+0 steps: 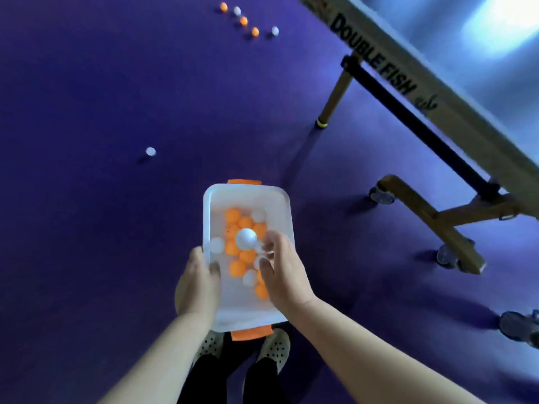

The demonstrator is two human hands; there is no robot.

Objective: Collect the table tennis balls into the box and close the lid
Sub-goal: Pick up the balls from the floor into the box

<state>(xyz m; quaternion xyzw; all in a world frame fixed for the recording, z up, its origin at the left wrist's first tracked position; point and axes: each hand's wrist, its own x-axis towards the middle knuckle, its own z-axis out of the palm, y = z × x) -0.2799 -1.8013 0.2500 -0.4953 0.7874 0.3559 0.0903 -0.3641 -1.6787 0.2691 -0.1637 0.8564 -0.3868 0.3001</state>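
Observation:
A clear plastic box (213, 199) with orange clips at both ends is held over the purple floor, lid off. My left hand (198, 284) grips its left wall. Several orange and white balls (237, 269) lie inside. One white ball (246, 238) sits just beyond the fingertips of my right hand (281, 272), which hovers over the box with fingers spread; whether it touches the ball I cannot tell. A lone white ball (150, 151) rests on the floor to the left. Far ahead lies a cluster of orange and white balls (243, 21). No lid is visible.
A table tennis table (414, 83) runs along the right, with wooden legs (335, 97) and a wheeled base (455, 228). My feet in perforated shoes (274, 351) stand under the box. Another shoe (519, 328) shows at the right edge.

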